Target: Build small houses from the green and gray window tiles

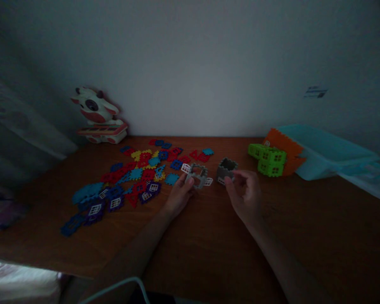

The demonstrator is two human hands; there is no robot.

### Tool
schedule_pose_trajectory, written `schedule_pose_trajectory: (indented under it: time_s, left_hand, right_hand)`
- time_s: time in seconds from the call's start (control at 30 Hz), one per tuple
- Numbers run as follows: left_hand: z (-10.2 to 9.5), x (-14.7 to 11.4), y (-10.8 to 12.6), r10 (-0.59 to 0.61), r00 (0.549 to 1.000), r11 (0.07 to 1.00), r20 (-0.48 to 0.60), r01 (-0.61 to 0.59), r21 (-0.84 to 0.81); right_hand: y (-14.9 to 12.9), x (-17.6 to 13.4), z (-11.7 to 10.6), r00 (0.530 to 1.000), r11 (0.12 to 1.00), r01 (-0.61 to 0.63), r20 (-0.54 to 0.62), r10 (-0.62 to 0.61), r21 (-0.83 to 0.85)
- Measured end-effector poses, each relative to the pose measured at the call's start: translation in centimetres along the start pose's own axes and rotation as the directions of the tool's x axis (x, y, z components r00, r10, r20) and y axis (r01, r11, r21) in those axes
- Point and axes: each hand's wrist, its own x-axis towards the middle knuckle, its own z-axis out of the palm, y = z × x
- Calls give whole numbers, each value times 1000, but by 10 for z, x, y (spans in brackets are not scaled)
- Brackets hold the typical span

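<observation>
My left hand [179, 195] pinches a grey interlocking building piece [200, 180] with a square opening; small white window frames [185, 168] stick out from its sides. Just to the right, my right hand [246, 193] has thumb and fingers closed on the near right side of a grey open-topped box [227, 165] made of such panels. A white window shows low on the front of that box. A narrow gap separates the two grey pieces. Beyond the left hand lies a spread of flat toothed panels [147, 174] in red, blue, yellow and purple, several with white windows.
A green block structure [271, 160] stands at the right, against orange panels [285, 147] leaning on a light-blue plastic bin [332, 147]. A cow-shaped toy keyboard [103, 116] sits at the back left of the wooden table [202, 240], by the wall. A pale cable [123, 282] curves below.
</observation>
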Motion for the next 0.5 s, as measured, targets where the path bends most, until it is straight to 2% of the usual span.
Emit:
schedule_pose_trajectory:
  time_s: [0.03, 0.1, 0.2, 0.3, 0.4, 0.5]
  left_hand:
    - [-1, 1, -1, 4, 1000, 1000, -8, -5, -10]
    - [-3, 2, -2, 14, 1000, 1000, -25, -15, -25]
    - [-3, 3, -4, 19, 998, 999, -53, -21, -33]
    - [-1, 3, -3, 29, 998, 999, -56, -31, -40]
    - [-1, 4, -3, 37, 997, 997, -69, -42, -63]
    - [-4, 7, -4, 25, 995, 996, -96, -34, -86]
  right_hand:
    - [5, 4, -1, 997, 1000, 8, -79, -11, -30]
    - [18, 8, -2, 994, 996, -15, -111, 6, -84]
    - [36, 8, 0, 992, 985, -121, 7, 123, -122]
    - [50, 2, 6, 963, 967, -222, 125, 237, -129]
    - [54, -4, 12, 942, 970, -234, 232, 242, -59]
    - [52, -5, 13, 926, 960, -270, 253, 280, -76]
